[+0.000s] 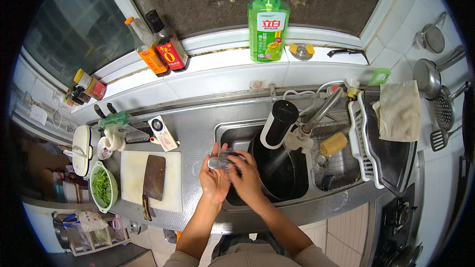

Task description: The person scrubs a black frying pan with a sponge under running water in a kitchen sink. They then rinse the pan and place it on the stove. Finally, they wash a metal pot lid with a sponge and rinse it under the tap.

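Observation:
My left hand [216, 183] is palm up over the counter at the sink's left edge, fingers stretched out. Over its palm my right hand [245, 176] curls its fingers around a small silvery object [215, 162] with a rounded pale end. Its darker part is blurred and half covered by my fingers, so its kind is unclear. Whether the left hand bears its weight cannot be told. To the right, water sprays from a white faucet attachment [298, 139] into a large black pot [285, 174] in the steel sink [232, 207].
Left of my hands, a cleaver [154, 178] lies on a white cutting board [172, 193], beside a phone [163, 133] and a colander [113, 181] of chopped greens. A black-and-white cylinder [279, 124] stands over the pot. A dish rack [358, 144] borders the sink's right side.

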`<action>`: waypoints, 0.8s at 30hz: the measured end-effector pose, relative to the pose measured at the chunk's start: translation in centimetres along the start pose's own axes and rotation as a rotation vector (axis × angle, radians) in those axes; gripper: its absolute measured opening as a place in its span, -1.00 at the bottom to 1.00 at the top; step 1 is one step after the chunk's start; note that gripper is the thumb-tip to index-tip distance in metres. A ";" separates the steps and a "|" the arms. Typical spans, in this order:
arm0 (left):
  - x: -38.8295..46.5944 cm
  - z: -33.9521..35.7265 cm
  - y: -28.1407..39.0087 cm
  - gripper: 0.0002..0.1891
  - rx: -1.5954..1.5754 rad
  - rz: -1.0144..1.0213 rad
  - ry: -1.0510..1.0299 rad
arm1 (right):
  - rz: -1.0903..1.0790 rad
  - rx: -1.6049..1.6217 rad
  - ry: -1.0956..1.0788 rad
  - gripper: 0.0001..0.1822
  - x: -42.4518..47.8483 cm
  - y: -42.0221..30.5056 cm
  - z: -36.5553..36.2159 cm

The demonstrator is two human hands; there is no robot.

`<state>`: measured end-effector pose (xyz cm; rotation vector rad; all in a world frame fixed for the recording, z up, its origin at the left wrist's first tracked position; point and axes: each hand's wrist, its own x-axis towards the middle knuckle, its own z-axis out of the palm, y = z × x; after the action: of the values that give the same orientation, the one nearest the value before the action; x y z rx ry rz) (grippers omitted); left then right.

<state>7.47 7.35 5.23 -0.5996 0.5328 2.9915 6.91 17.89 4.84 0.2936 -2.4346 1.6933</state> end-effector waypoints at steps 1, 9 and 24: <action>-0.1 -0.3 -0.2 -0.54 -0.023 0.011 -0.016 | -0.070 0.031 0.003 -0.73 0.4 -2.3 0.3; 0.1 0.6 -0.1 -0.41 0.102 -0.037 -0.060 | 0.134 0.098 0.118 -0.87 0.4 5.6 1.1; 0.2 1.8 -1.4 -0.42 0.118 0.026 -0.026 | 0.973 1.284 0.505 -0.70 -2.1 18.5 -5.2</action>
<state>6.82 9.27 6.25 -0.5476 0.7141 2.9611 4.40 29.15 -10.62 -1.2000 -0.7971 2.9351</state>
